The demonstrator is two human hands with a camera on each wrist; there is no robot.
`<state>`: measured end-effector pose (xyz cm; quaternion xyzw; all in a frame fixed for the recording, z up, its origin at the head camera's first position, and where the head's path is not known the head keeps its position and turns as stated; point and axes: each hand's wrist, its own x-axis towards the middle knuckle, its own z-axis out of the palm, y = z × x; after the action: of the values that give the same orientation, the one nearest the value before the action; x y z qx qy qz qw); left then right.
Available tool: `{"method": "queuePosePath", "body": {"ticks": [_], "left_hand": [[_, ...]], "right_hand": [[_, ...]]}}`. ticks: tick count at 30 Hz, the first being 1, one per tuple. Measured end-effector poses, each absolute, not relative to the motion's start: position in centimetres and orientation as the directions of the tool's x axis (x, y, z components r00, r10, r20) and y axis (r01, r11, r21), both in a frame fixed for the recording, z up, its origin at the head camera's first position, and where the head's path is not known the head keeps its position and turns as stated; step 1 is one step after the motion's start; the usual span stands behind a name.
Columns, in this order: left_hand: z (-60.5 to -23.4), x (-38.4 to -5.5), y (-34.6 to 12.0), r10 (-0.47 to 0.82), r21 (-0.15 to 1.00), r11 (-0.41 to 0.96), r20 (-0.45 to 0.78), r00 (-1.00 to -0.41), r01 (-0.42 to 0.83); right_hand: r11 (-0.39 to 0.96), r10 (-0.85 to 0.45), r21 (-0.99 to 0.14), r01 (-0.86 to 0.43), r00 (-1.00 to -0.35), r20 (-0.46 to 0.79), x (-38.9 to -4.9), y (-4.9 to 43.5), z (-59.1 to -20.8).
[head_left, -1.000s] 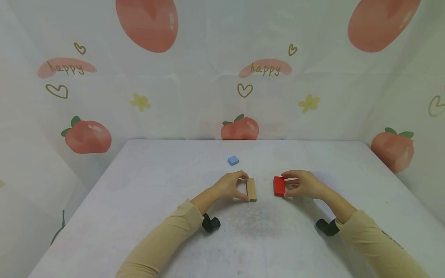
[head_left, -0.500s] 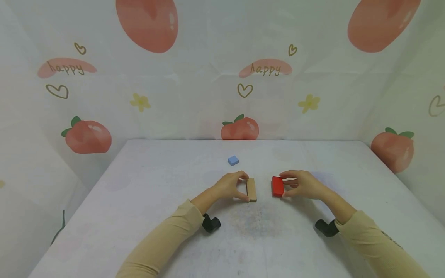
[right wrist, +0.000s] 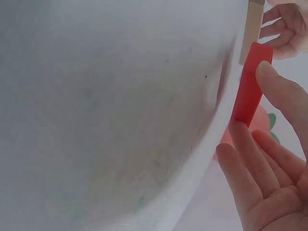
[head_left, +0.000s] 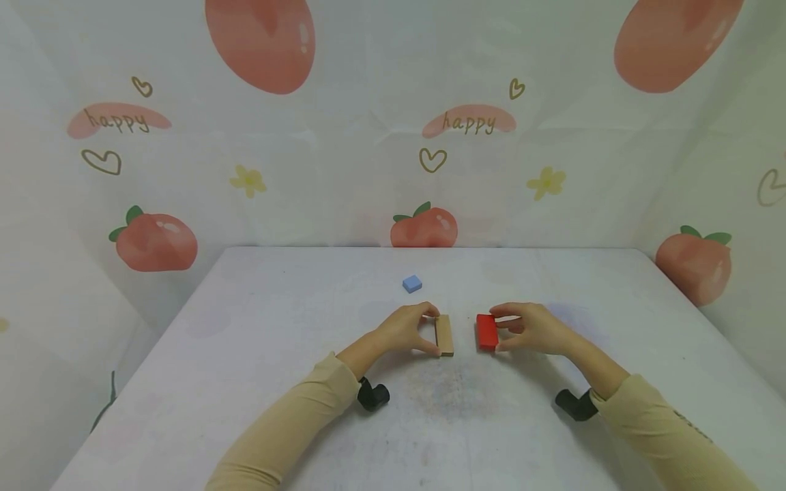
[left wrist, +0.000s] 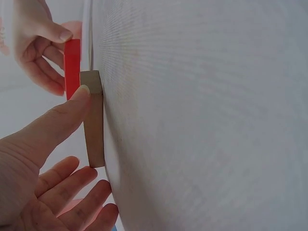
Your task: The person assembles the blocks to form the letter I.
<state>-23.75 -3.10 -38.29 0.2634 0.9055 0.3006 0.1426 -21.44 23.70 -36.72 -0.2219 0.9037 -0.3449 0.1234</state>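
My left hand (head_left: 402,329) pinches a tan wooden block (head_left: 445,335) by its two short ends, thumb at the near end and a fingertip at the far one. The block lies on the table, its long side pointing away from me. To its right, my right hand (head_left: 533,329) grips a red block (head_left: 488,332) of similar shape between thumb and fingers, also end to end. In the right wrist view the red block (right wrist: 251,84) shows a gap from the tabletop. A short space separates the two blocks in the head view.
A small light-blue block (head_left: 412,284) lies on the white table (head_left: 307,293) beyond the left hand. Black wrist cameras (head_left: 373,395) hang under both cuffs. A white curtain (head_left: 344,136) printed with peaches stands behind the table's far edge.
My right hand has moved a little to the left and slightly nearer to me with the red block, narrowing the space to the wooden block. The left hand and its block have stayed put.
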Motion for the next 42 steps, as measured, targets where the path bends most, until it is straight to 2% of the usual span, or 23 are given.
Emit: {"method": "queuePosePath", "body": {"ticks": [31, 42], "left_hand": [[-38.4, -23.9, -3.1, 0.576, 0.601, 0.680, -0.083, -0.813, 0.420], [-38.4, -23.8, -3.2, 0.579, 0.577, 0.690, -0.076, -0.812, 0.437]], "right_hand": [[0.622, -0.551, -0.679, -0.390, -0.834, -0.025, -20.5, 22.4, -36.6], [0.612, -0.566, -0.697, -0.374, -0.823, -0.055, -20.0, 22.0, -36.6]]}}
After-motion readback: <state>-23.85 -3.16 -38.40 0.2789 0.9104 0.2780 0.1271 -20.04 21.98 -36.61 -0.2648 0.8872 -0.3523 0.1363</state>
